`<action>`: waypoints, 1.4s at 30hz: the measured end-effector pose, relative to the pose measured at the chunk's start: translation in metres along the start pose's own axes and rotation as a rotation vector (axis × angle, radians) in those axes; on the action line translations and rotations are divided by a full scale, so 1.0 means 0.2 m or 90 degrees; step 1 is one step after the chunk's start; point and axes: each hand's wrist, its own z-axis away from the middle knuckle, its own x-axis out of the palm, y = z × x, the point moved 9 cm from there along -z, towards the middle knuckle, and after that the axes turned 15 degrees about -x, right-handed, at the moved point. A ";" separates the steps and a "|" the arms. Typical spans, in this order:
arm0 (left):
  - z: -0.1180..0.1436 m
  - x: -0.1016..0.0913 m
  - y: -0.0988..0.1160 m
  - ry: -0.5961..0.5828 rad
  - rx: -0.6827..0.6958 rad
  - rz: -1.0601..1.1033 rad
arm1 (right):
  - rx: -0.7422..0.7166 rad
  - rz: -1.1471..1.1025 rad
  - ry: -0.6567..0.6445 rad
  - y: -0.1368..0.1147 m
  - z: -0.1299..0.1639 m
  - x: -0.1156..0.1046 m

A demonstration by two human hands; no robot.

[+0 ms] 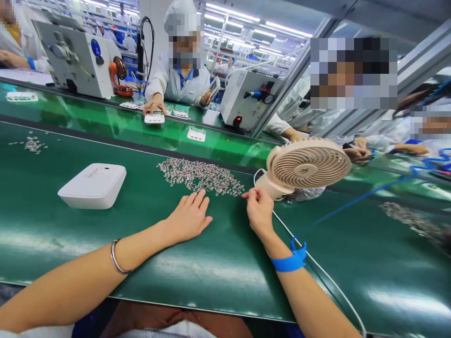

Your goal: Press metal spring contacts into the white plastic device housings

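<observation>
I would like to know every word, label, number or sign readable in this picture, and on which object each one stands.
No text is readable.
Fan: a small mark on the hub, too small to read.
White box: faint embossed marking on top, illegible.
Machine: a round blue sticker, blurred.
Second machine: a pale label, blurred.
</observation>
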 end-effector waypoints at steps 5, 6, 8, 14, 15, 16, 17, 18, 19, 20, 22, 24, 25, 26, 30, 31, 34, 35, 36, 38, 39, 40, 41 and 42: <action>0.03 -0.03 0.03 -0.090 -0.023 0.202 | -0.002 -0.017 0.024 0.02 0.00 0.02; 0.03 -0.02 0.02 -0.125 -0.044 0.263 | 0.001 -0.010 0.041 0.03 -0.01 0.00; 0.04 0.00 0.03 -0.240 -0.081 0.428 | 0.009 -0.001 0.057 0.07 -0.03 -0.02; 0.08 0.10 0.03 -0.589 -0.184 0.814 | -0.019 -0.040 0.029 0.06 -0.06 0.00; 0.07 0.12 0.01 -0.610 -0.226 0.852 | -0.030 -0.036 0.035 0.02 -0.05 0.00; 0.07 0.14 -0.01 -0.630 -0.265 0.887 | -0.046 -0.030 0.036 -0.04 -0.04 0.00; 0.07 0.16 -0.02 -0.651 -0.297 0.918 | -0.072 -0.025 0.029 -0.11 -0.02 0.00; 0.07 0.17 -0.03 -0.666 -0.320 0.943 | -0.107 -0.024 0.011 -0.19 0.01 0.02; 0.07 0.18 -0.03 -0.670 -0.334 0.960 | -0.154 -0.027 -0.018 -0.28 0.04 0.05; 0.06 0.18 -0.04 -0.659 -0.343 0.968 | -0.211 -0.035 -0.053 -0.37 0.09 0.08; 0.04 0.19 -0.06 -0.616 -0.345 0.966 | -0.314 -0.061 -0.119 -0.54 0.20 0.15; 0.02 0.18 -0.07 -0.578 -0.330 0.945 | -0.375 -0.086 -0.176 -0.65 0.29 0.21; 0.01 0.18 -0.07 -0.566 -0.321 0.932 | -0.390 -0.095 -0.196 -0.68 0.32 0.22; 0.01 0.18 -0.07 -0.558 -0.310 0.917 | -0.397 -0.103 -0.210 -0.69 0.34 0.23; 0.00 0.16 -0.07 -0.489 -0.253 0.814 | -0.398 -0.113 -0.223 -0.69 0.34 0.23; -0.01 0.15 -0.09 -0.449 -0.243 0.778 | -0.397 -0.111 -0.221 -0.68 0.33 0.23; -0.07 0.04 -0.20 -0.238 -0.238 0.658 | -0.394 -0.094 -0.205 -0.66 0.32 0.22; -0.09 -0.01 -0.26 -0.155 -0.241 0.618 | -0.391 -0.089 -0.199 -0.66 0.31 0.22; -0.11 -0.06 -0.31 -0.077 -0.243 0.587 | -0.387 -0.086 -0.197 -0.65 0.31 0.22; -0.13 -0.16 -0.42 0.056 -0.241 0.479 | -0.384 -0.084 -0.208 -0.65 0.31 0.23; -0.15 -0.19 -0.47 0.105 -0.244 0.391 | -0.384 -0.083 -0.220 -0.65 0.31 0.24; -0.16 -0.21 -0.53 0.134 -0.258 0.287 | -0.384 -0.081 -0.231 -0.65 0.32 0.25; -0.18 -0.21 -0.58 0.143 -0.280 0.185 | -0.383 -0.080 -0.239 -0.65 0.32 0.25; -0.20 -0.20 -0.63 0.135 -0.304 0.100 | -0.381 -0.080 -0.245 -0.65 0.32 0.26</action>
